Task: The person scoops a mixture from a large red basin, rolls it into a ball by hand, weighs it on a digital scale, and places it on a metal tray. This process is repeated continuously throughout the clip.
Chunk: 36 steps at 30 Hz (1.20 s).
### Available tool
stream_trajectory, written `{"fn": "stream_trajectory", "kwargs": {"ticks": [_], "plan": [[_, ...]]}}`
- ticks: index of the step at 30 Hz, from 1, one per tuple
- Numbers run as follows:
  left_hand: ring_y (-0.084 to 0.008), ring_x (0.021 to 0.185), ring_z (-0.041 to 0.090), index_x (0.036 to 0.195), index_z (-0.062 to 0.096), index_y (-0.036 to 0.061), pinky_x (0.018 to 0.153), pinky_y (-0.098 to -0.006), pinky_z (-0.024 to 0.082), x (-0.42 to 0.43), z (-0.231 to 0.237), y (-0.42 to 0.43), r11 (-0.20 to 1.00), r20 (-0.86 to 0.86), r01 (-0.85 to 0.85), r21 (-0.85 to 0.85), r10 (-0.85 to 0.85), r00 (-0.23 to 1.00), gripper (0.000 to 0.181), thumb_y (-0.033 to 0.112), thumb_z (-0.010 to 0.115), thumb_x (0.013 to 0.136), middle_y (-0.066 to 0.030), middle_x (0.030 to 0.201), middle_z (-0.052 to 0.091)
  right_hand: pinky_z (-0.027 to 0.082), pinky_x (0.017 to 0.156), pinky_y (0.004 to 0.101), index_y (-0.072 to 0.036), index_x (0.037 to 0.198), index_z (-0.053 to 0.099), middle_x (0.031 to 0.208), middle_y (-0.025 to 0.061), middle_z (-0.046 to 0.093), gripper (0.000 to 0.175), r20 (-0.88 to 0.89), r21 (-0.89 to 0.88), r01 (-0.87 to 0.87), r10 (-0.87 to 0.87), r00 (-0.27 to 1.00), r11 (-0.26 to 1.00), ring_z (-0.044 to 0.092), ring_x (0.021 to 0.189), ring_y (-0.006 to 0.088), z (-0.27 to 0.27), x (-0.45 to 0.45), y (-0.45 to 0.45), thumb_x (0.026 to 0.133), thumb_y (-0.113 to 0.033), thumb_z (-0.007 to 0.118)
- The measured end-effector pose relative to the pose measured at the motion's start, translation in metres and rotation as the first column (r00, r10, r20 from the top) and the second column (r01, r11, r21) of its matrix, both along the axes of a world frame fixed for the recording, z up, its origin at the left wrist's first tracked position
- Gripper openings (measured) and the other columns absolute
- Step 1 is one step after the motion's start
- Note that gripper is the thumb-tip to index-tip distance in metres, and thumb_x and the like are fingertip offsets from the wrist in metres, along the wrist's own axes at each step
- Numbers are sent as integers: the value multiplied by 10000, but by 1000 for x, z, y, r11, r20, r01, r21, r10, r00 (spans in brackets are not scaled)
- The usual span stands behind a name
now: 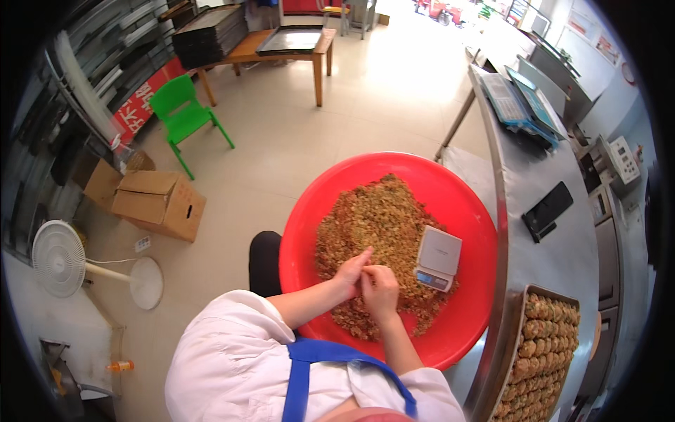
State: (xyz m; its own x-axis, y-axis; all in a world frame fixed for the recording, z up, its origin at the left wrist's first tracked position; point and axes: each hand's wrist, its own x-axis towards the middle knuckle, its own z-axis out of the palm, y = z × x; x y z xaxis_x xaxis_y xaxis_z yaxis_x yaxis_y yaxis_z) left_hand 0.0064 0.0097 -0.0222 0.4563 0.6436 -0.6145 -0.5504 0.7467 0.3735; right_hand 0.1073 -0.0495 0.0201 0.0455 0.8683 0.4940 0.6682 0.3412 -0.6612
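My left hand [352, 273] and my right hand [382, 289] are together over a large red plastic basin [474, 232]. Their fingers meet, and whatever may lie between them is hidden. Below them a broad heap of brown, crumbly food mixture [385, 211] with green flecks covers much of the basin floor. A small white digital kitchen scale [440, 250] rests on the mixture to the right of my right hand. Its platform bears nothing and its display is lit.
Along the right runs a steel table [548, 274]. It bears a metal tray [526, 311] with rows of formed food balls, a black phone-like device [551, 208] and a larger scale [509, 100]. A green chair [182, 111], cardboard box [153, 203] and white fan [59, 258] stand left.
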Motion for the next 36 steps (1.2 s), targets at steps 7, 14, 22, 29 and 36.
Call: {"fn": "stream_trajectory", "kwargs": {"ticks": [7, 14, 22, 29, 36], "plan": [[-137, 629, 548, 804, 578, 195, 520, -272, 428, -7, 13, 3, 988, -129, 17, -156, -37, 991, 349, 509, 601, 954, 28, 734, 574, 528, 765, 367, 6, 970, 686, 925, 134, 694, 124, -265, -296, 115, -197, 944, 948, 674, 856, 292, -31, 24, -1, 938, -97, 623], [-186, 1018, 594, 1131, 634, 183, 885, -373, 469, -5, 51, -23, 884, 338, 468, 0, -441, 832, 652, 755, 410, 912, 11, 1020, 656, 515, 676, 396, 5, 776, 666, 818, 136, 684, 256, -127, -240, 108, -141, 982, 965, 661, 740, 312, -26, 20, 0, 961, -147, 574], [-157, 922, 607, 953, 647, 171, 824, -385, 519, 4, 36, -16, 975, 294, 216, 44, -219, 930, 466, 631, 628, 885, 9, 891, 652, 349, 1044, 469, -63, 1046, 706, 1208, 162, 605, 231, -5, -12, 156, -156, 988, 988, 518, 1176, 311, -10, -5, 5, 951, -227, 574], [-164, 689, 556, 781, 579, 158, 619, -336, 494, 0, 2, -7, 979, 17, 39, -199, -36, 999, 377, 497, 661, 924, -5, 719, 579, 472, 890, 432, -91, 1021, 700, 974, 123, 645, 186, 36, -98, 0, 4, 999, 995, 611, 973, 322, -9, 0, -14, 840, -64, 669], [-152, 509, 505, 846, 524, 196, 414, -283, 367, -7, -5, 5, 997, -125, -14, -71, 5, 992, 354, 524, 616, 942, 9, 673, 528, 531, 731, 384, -58, 934, 656, 913, 116, 684, 70, -102, 117, 141, -129, 986, 983, 662, 853, 300, 3, 9, 1, 872, -25, 663]]}}
